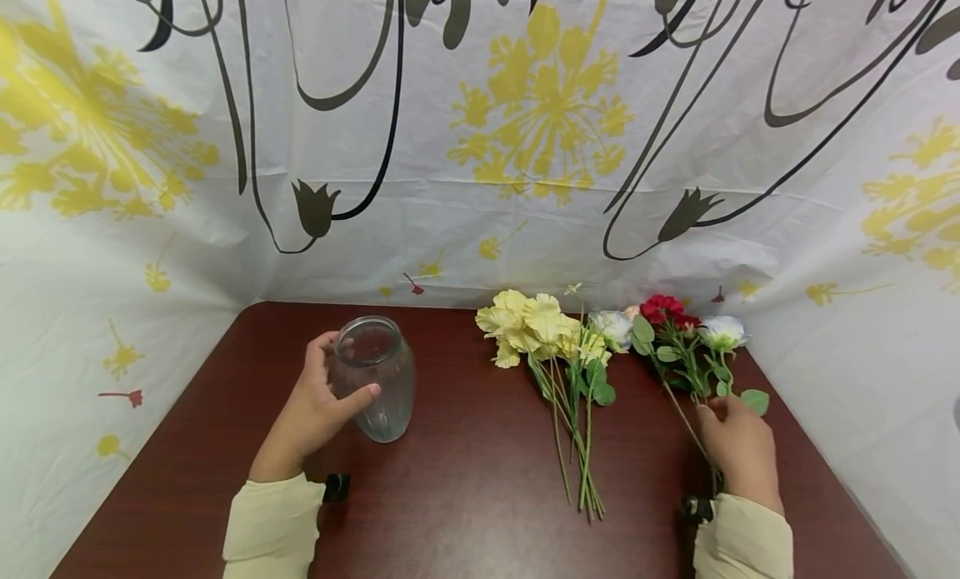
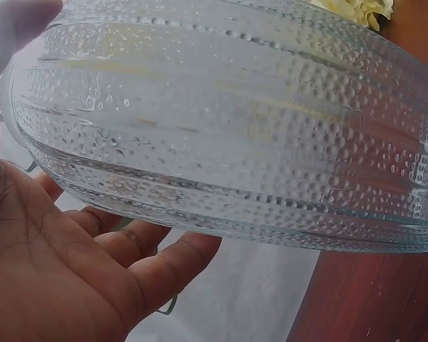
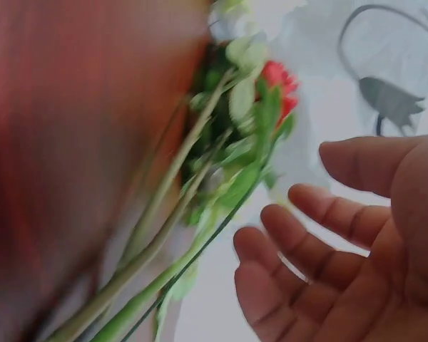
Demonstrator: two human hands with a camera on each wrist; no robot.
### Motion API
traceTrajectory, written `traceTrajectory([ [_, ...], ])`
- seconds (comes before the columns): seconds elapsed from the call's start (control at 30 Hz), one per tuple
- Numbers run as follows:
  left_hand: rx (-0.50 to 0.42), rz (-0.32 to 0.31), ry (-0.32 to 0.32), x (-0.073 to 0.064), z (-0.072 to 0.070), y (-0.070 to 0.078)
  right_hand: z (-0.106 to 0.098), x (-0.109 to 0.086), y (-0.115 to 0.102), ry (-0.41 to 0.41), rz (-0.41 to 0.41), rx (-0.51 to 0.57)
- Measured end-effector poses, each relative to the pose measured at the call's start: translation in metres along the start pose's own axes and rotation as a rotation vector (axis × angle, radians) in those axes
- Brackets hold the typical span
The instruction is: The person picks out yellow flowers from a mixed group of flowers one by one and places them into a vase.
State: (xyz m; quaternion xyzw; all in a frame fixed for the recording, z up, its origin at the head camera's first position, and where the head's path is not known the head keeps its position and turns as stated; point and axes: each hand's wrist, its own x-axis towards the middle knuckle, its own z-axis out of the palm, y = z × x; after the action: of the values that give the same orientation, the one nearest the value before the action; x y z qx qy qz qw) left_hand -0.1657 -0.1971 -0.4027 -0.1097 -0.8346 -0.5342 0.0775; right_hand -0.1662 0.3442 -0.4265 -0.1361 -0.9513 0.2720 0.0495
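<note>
On the left of the table a clear glass vase [image 1: 392, 396] stands slightly tilted in the head view, its mouth uppermost. My left hand [image 1: 309, 412] holds its side, thumb across the front and fingers behind. The left wrist view shows the dimpled, ribbed glass [image 2: 221, 128] close up. At the far right, my right hand [image 1: 738, 446] is beside the stems of a bunch with a red flower [image 1: 662, 309] and a white-blue flower [image 1: 723, 333]. Its fingers are loosely bent and apart from the green stems [image 3: 153, 256] in the right wrist view.
Pale yellow flowers [image 1: 546, 319] and another white-blue flower [image 1: 613, 329] lie mid-right on the dark red-brown table [image 1: 457, 479], stems toward the front. A white patterned sheet [image 1: 420, 146] surrounds the table's back and sides.
</note>
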Motion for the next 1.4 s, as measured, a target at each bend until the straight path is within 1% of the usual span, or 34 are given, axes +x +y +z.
traceTrajectory([
  [0.07,-0.008,-0.001,-0.002,0.000,0.000,0.000,0.001,-0.001,-0.009,0.005,-0.043,0.025],
  [0.23,-0.005,-0.006,0.000,0.000,0.000,0.000,0.008,-0.001,-0.030,-0.031,-0.157,0.053],
  [0.43,0.012,0.005,0.002,0.001,0.000,-0.002,0.023,-0.003,-0.049,-0.070,-0.223,0.049],
  [0.6,0.003,0.024,0.003,0.003,-0.001,-0.005,0.037,-0.005,-0.067,-0.101,-0.233,0.060],
  [0.67,-0.004,0.029,0.005,0.004,-0.001,-0.006,0.042,-0.006,-0.075,-0.101,-0.238,0.059],
  [0.83,0.004,0.022,0.016,0.005,-0.002,-0.006,0.057,-0.008,-0.092,-0.098,-0.277,0.044],
  [0.93,0.005,0.017,0.016,0.004,-0.002,-0.005,0.066,-0.009,-0.100,-0.113,-0.283,0.024],
  [1.07,0.018,0.010,0.018,0.004,-0.002,-0.004,0.075,-0.013,-0.106,-0.155,-0.266,-0.003],
  [1.23,0.032,0.000,0.023,0.004,-0.002,-0.003,0.085,-0.017,-0.108,-0.200,-0.261,-0.010],
  [1.4,0.029,-0.007,0.019,0.004,-0.003,-0.003,0.089,-0.016,-0.107,-0.194,-0.266,-0.033],
])
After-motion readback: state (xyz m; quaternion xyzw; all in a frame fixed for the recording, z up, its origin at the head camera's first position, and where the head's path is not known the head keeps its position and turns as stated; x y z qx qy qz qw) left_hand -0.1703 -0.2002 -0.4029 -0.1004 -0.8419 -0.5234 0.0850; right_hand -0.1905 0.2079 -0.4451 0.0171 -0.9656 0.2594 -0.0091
